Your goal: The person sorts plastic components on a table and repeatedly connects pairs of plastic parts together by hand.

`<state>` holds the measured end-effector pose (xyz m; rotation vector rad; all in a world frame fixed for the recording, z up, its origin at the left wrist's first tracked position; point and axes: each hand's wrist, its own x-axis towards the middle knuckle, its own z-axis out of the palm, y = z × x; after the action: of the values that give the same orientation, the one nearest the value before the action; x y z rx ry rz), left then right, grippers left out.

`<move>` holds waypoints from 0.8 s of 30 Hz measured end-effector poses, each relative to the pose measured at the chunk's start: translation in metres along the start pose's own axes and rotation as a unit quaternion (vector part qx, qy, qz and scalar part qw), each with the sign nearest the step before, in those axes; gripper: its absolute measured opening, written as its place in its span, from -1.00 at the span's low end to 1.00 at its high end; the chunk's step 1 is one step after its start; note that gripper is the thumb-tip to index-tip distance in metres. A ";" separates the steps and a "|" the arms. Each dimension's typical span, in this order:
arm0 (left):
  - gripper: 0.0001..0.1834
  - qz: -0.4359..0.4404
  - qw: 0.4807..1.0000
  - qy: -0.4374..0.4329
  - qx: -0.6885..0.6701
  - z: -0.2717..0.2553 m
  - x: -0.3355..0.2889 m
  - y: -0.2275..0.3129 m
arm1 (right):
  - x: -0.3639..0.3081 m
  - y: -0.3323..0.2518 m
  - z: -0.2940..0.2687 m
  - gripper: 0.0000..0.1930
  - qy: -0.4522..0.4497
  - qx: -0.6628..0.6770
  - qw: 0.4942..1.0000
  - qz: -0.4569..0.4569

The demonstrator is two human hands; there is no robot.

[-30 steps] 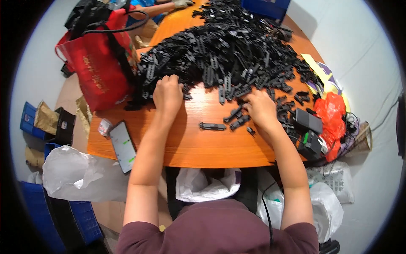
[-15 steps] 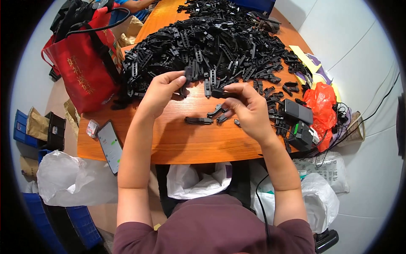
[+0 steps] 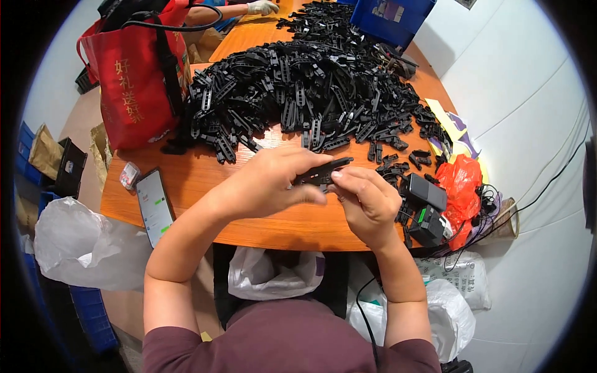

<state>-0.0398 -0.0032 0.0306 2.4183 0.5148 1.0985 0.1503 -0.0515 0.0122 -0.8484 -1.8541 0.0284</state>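
Over the near part of the table, my left hand [image 3: 267, 180] holds a long black plastic part [image 3: 329, 168] between its fingers, the thumb slightly blurred below. My right hand [image 3: 368, 202] is closed in a pinch at the right end of the same part. Whether a second small piece sits in that pinch is hidden by the fingers. Just beyond both hands lies a large heap of similar black plastic parts [image 3: 292, 87], some long and slotted. A few loose ones [image 3: 420, 158] lie to the right of the heap.
A red bag [image 3: 134, 93] stands at the left, with a phone [image 3: 154, 205] nearer me. Black boxy devices [image 3: 426, 191] and an orange-red plastic bag [image 3: 463, 193] sit at the right. A blue bin [image 3: 392, 22] is at the back. Far off shows another person's gloved hand [image 3: 262, 7].
My hands have come together from being apart, each holding a dark piece before. The left moved right and nearer, the right slightly nearer. The view has shifted a little.
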 end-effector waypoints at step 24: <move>-0.80 -0.187 0.926 -0.087 0.317 0.010 -0.042 -0.067 | -0.055 -0.034 -0.017 -0.72 -0.356 0.001 0.919 0.171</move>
<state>-0.0682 0.0301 -0.0365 2.7282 1.3776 0.5965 0.1568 -0.1139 -0.0110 -1.2652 -2.3369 0.6351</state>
